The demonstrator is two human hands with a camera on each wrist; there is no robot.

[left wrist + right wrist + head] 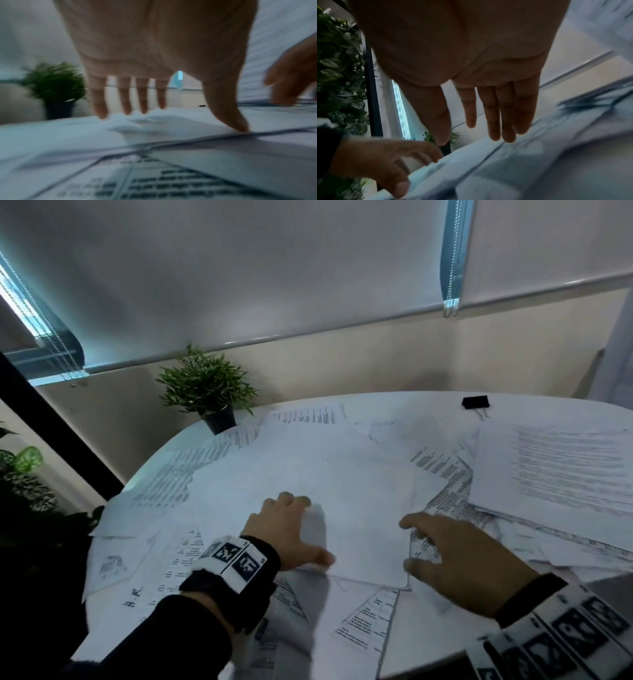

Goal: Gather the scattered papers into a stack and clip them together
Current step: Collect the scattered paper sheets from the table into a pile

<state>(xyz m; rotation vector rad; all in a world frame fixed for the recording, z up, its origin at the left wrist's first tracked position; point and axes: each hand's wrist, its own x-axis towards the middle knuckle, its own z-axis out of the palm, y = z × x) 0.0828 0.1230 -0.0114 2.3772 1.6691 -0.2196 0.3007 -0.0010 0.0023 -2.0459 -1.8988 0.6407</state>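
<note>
- White round tabletop [404, 402] against a beige wall, roller blinds [239, 268] above; curved rim runs along the left and near-right, right side cut off by the frame.
- Scattered papers [359, 474] cover most of it, overlapping, some printed, some blank side up; several overhang the left and near edges.
- Bare tabletop shows only at the far rim, where the black binder clip [475, 402] sits, apart from the hands, just beyond the sheets.
- Small potted plant [209, 392] at the far-left rim, touching the paper spread; bigger foliage [24, 474] off the table to the left.
- Left hand [287, 529]: grip released, fingers spread, fingertips [101, 113] and thumb pressing down on a blank top sheet, which is bunched under them.
- Right hand [459, 556]: grip released, fingers straight in the right wrist view, hovering just over printed sheets; contact unclear.
- Both wrist views motion-blurred; print unreadable.
</note>
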